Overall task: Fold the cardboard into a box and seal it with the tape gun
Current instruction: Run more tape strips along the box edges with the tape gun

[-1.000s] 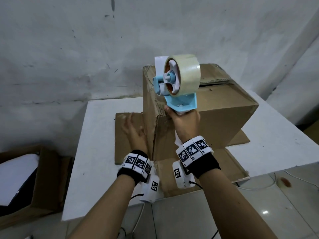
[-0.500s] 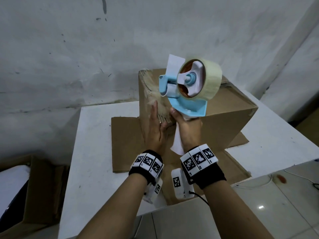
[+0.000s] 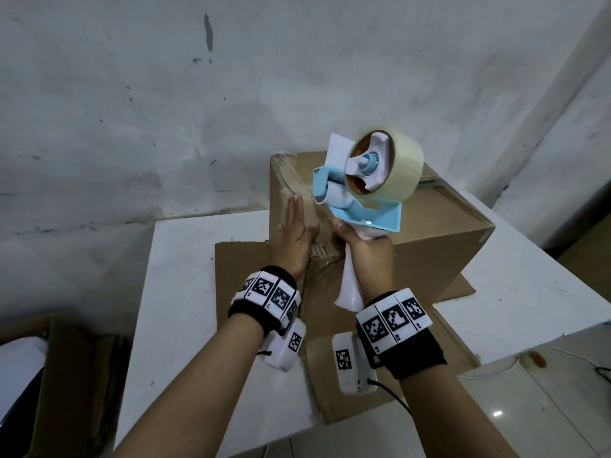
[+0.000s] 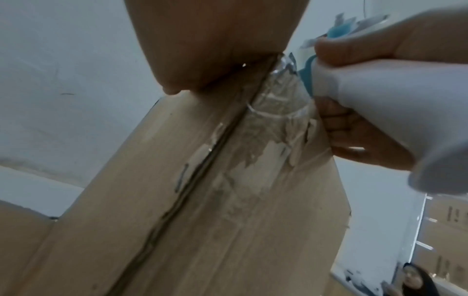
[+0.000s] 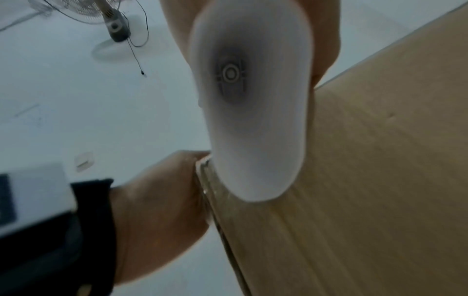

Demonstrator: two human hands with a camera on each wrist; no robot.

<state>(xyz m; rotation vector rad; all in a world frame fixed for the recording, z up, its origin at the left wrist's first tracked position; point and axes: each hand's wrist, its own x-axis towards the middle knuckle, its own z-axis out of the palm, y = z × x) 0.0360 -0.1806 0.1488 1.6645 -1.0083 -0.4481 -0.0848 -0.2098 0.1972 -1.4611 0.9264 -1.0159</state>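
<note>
A folded brown cardboard box [image 3: 429, 239] stands on the white table [image 3: 185, 292], with clear tape [image 4: 268, 128] wrinkled along its near corner seam. My left hand [image 3: 294, 236] lies flat with straight fingers against the box's left face beside that seam. My right hand [image 3: 367, 246] grips the white handle of the blue tape gun [image 3: 360, 200], raised in front of the box with its roll of clear tape [image 3: 393, 166] on top. In the right wrist view the white handle [image 5: 250, 112] fills the middle, next to the box wall [image 5: 380, 180].
Loose flat cardboard flaps [image 3: 241, 276] lie on the table around the box's base. An open cardboard box [image 3: 66, 375] sits on the floor at the left. The wall [image 3: 165, 94] stands close behind the table. A person [image 4: 415, 280] shows in the left wrist view's corner.
My left hand moved from the flat cardboard up onto the box's left face and slid higher along the taped seam. The tape gun tilted right and lifted slightly.
</note>
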